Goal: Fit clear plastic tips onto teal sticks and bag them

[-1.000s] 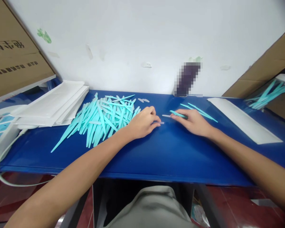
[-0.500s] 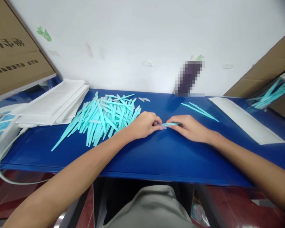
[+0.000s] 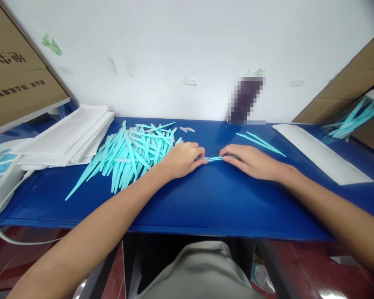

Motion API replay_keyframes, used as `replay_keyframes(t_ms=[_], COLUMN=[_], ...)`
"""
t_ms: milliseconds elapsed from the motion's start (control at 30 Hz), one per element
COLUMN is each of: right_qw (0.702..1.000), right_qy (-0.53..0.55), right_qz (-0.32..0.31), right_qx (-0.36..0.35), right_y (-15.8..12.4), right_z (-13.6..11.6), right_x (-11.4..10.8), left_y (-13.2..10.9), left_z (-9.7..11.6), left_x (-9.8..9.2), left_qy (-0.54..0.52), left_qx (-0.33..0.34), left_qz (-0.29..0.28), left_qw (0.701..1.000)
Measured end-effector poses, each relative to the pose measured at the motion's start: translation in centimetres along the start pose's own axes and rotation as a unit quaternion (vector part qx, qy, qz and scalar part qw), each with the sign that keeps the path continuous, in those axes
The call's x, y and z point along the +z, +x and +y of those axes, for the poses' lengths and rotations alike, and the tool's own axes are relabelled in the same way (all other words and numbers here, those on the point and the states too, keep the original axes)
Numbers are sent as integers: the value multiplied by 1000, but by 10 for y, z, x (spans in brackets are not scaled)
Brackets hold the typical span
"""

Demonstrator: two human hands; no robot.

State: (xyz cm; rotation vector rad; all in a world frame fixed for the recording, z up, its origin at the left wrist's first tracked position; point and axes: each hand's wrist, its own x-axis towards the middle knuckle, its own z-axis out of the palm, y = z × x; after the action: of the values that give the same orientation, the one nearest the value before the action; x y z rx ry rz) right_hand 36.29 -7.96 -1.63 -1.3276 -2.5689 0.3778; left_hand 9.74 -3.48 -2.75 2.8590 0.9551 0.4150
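Note:
Thin turquoise sticks (image 3: 215, 158) span the gap between my two hands, above the middle of the blue table (image 3: 212, 199). My left hand (image 3: 187, 158) pinches their left end, where a clear tip shows. The right end lies between the thumb and fingers of my right hand (image 3: 249, 161). Left of my left hand lies a large heap of turquoise sticks (image 3: 134, 153) with pale, clear ends. Two loose turquoise sticks (image 3: 263, 143) rest just behind my right hand. Small clear pieces (image 3: 187, 129) lie behind my left hand.
White envelopes (image 3: 65, 135) are stacked at the left, beside a white power strip (image 3: 1, 170) with a cable. One white envelope (image 3: 324, 153) lies at the right, near a clear container of turquoise sticks (image 3: 355, 116). Cardboard (image 3: 21, 74) stands at the back left.
My hands are slightly farther apart, so more of the held sticks shows between them. The whole view has shifted a little.

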Motion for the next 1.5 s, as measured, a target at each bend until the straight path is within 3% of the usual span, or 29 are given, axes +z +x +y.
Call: replay_keyframes(t_ms=[433, 700, 1000, 1233, 1400, 1500], right_qw=[998, 989, 995, 995, 986, 978], right_qy=[-69, -134, -96, -90, -134, -191], right_qz=[-9, -9, 15, 27, 69, 74], right_qx=[5, 66, 34, 40, 65, 42], right_y=[0, -1, 0, 0, 8, 11], right_z=[-1, -28, -36, -34, -42, -47], right_x=[0, -3, 10, 19, 25, 19], left_y=[-1, -1, 0, 2, 12, 15], left_z=[0, 6, 15, 11, 6, 6], left_x=[2, 9, 20, 12, 3, 2], left_qy=[-25, -43, -108, -68, 56, 113], left_qx=[0, 39, 44, 49, 65, 83], left_qz=[4, 23, 45, 15, -22, -34], left_qw=[1000, 998, 992, 996, 996, 990])
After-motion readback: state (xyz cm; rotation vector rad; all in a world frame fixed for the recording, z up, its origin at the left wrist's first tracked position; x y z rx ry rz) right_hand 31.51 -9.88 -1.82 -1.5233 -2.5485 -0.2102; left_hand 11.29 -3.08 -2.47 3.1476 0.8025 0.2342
